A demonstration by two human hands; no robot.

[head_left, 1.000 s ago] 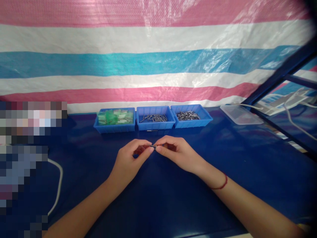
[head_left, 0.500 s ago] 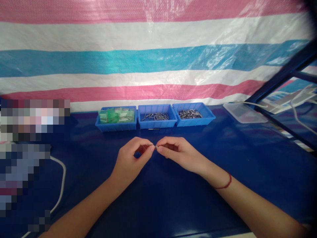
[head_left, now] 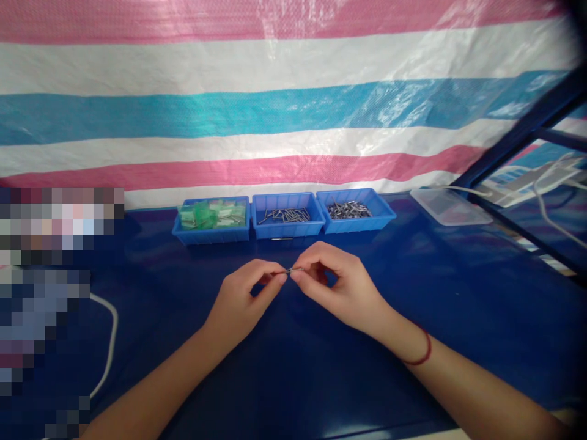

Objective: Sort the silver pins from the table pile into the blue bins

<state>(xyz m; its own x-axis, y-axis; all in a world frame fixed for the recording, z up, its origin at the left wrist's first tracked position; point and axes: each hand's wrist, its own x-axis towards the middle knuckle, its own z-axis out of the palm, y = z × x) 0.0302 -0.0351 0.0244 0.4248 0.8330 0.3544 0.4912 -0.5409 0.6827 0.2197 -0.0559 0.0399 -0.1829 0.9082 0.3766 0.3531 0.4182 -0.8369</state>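
Note:
A thin metal pin point(head_left: 290, 271) spans the small gap between my two hands. My left hand point(head_left: 245, 299) pinches its left end between thumb and index finger. From the other side, my right hand point(head_left: 343, 282) pinches the right end, its fingertips hiding part of it. Beyond the hands stand three blue bins in a row. The left bin point(head_left: 213, 236) holds green and whitish pieces, the middle bin point(head_left: 288, 229) holds long metal pins, and the right bin point(head_left: 360, 225) holds a heap of shorter metal pieces. One loose pin point(head_left: 281, 239) lies in front of the middle bin.
A clear plastic lid point(head_left: 447, 206) lies on the blue table point(head_left: 293, 366) at the right, near a dark metal frame point(head_left: 504, 143). Striped plastic sheeting point(head_left: 275, 113) hangs behind. A white cable point(head_left: 112, 342) curves at the left, beside a blurred-out area.
My right hand has risen slightly, its knuckles arched higher, and more of the metal pin shows between the fingertips. The left hand has barely moved.

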